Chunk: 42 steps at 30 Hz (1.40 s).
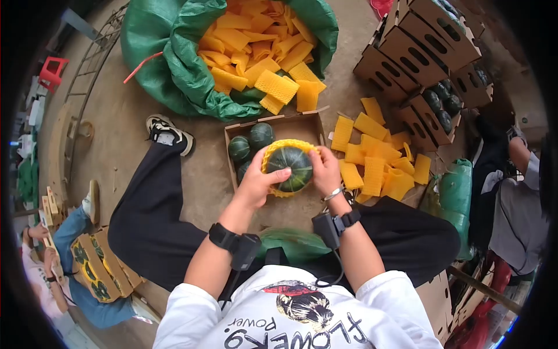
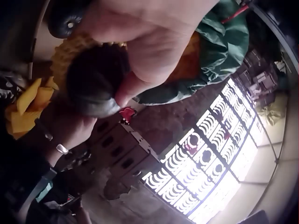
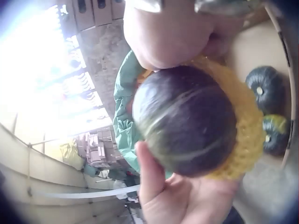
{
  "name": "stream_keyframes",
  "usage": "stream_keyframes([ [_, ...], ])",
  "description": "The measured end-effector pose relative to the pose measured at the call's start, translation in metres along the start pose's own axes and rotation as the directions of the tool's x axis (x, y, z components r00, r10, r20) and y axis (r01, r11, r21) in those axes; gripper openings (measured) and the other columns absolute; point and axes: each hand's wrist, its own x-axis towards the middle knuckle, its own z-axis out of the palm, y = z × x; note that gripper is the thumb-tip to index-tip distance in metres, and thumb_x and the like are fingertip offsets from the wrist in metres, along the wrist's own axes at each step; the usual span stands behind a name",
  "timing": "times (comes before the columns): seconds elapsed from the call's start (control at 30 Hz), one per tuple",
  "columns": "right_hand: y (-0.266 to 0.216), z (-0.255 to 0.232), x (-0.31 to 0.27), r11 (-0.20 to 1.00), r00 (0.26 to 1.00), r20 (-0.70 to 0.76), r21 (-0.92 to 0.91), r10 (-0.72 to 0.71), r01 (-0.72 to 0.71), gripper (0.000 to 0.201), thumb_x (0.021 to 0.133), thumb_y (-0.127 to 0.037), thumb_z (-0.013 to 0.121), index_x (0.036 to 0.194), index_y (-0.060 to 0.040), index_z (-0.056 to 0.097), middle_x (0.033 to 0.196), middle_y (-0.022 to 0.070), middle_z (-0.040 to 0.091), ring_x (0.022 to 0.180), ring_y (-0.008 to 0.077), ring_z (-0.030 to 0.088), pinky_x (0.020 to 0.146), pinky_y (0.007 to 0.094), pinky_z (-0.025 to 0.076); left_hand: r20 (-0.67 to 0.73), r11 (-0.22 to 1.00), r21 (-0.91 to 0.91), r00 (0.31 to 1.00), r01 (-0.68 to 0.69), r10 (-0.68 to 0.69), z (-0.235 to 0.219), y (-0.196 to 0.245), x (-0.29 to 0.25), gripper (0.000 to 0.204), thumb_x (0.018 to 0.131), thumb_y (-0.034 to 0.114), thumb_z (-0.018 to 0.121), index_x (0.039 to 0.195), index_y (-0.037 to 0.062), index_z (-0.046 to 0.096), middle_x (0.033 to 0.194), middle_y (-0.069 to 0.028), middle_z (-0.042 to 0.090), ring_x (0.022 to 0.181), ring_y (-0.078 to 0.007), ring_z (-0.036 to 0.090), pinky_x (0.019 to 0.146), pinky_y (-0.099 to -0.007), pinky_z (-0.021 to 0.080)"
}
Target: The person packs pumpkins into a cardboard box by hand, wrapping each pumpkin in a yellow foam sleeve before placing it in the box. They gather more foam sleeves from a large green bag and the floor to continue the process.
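Observation:
A dark green striped pumpkin (image 1: pixel 290 167) is held between both hands, over the near part of an open cardboard box (image 1: pixel 301 123). A yellow foam net sleeve (image 1: pixel 280 144) surrounds its sides, leaving the face towards me bare. My left hand (image 1: pixel 254 185) grips it from the left, thumb across the pumpkin's front. On the other side my right hand (image 1: pixel 327 174) holds the pumpkin and the sleeve's edge. The right wrist view shows the sleeve (image 3: pixel 251 140) bunched behind the pumpkin (image 3: pixel 187 121). Several pumpkins (image 1: pixel 261 135) sit at the box's left side.
A large green sack (image 1: pixel 174 70) full of yellow foam sleeves (image 1: pixel 278 87) stands beyond the box. More loose sleeves (image 1: pixel 378 152) lie on the floor at right. Stacked cartons (image 1: pixel 415 52) rise at back right. Other people are at the left and right edges.

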Motion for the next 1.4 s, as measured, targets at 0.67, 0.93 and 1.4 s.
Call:
stream_keyframes([
  [0.67, 0.07, 0.0, 0.025, 0.498, 0.783, 0.388, 0.613, 0.487, -0.613, 0.046, 0.097, -0.039, 0.039, 0.102, 0.0017, 0.06, 0.095, 0.0103, 0.063, 0.079, 0.0164, 0.06, 0.074, 0.0312, 0.05, 0.15, -0.125, 0.984, 0.965, -0.125, 0.215, 0.021, -0.032, 0.068, 0.081, 0.053, 0.029, 0.079, 0.126, 0.0121, 0.048, 0.123, -0.0174, 0.043, 0.114, -0.0366, 0.041, 0.098, -0.0431, 0.037],
  [0.93, 0.109, -0.072, 0.139, 0.707, 0.963, -0.105, -0.66, 0.247, -0.254, 0.035, 0.085, -0.018, 0.055, 0.119, -0.0057, 0.055, 0.101, 0.0213, 0.063, 0.097, 0.0365, 0.059, 0.084, 0.0414, 0.047, -0.005, -0.399, 0.888, 0.874, 0.226, 0.485, -0.033, -0.075, 0.196, 0.077, 0.055, 0.023, 0.08, 0.124, 0.0181, 0.045, 0.13, -0.0101, 0.036, 0.123, -0.0352, 0.03, 0.094, -0.0514, 0.033],
  [1.4, 0.045, -0.075, 0.125, 0.722, 0.937, 0.115, -0.67, 0.33, -0.173, 0.043, 0.074, -0.013, 0.06, 0.116, -0.0094, 0.051, 0.096, 0.0235, 0.062, 0.091, 0.0385, 0.061, 0.082, 0.0441, 0.049, 0.06, -0.074, 0.997, 0.827, -0.022, 0.559, -0.031, -0.012, 0.133, 0.075, 0.072, 0.024, 0.075, 0.135, 0.0084, 0.038, 0.13, -0.0197, 0.04, 0.111, -0.0293, 0.049, 0.09, -0.0396, 0.043],
])
